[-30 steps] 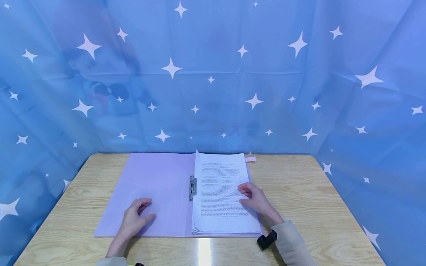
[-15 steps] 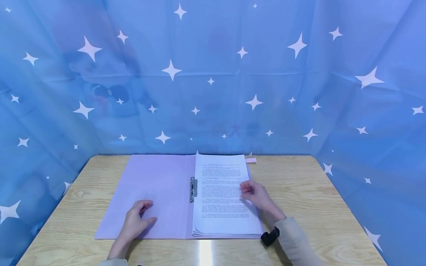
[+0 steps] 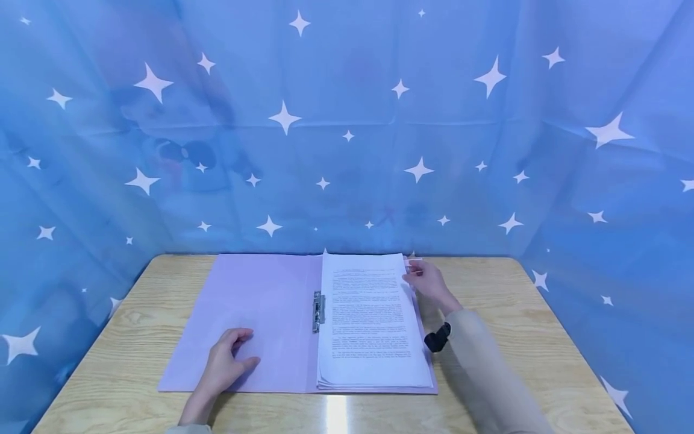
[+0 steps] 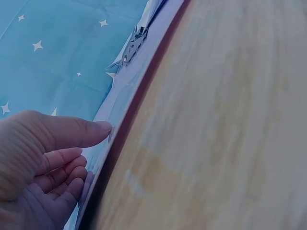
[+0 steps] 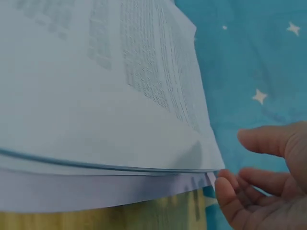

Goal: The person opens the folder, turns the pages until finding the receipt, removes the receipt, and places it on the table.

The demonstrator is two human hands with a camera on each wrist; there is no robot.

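A lilac folder (image 3: pixel 260 301) lies spread flat on the table, with a metal clip (image 3: pixel 318 311) near its fold. On its right half sits a stack of printed sheets (image 3: pixel 365 325). My left hand (image 3: pixel 221 366) rests on the left cover near its lower edge, thumb apart from the loosely bent fingers, holding nothing. At the stack's upper right corner is my right hand (image 3: pixel 427 283), beside a small pink tab (image 5: pixel 211 179) that it partly hides. In the right wrist view, the fingertips (image 5: pixel 225 184) are at the paper corner and the thumb stands away from them.
The wooden table (image 3: pixel 488 289) extends to both sides of the folder. A blue curtain (image 3: pixel 347 157) with white stars hangs behind the table and along its sides. A black device (image 3: pixel 437 337) is strapped on the right wrist.
My right hand has moved up along the stack's right edge, from its middle to the upper corner by the pink tab. The left hand has stayed on the cover. The view has shifted slightly.
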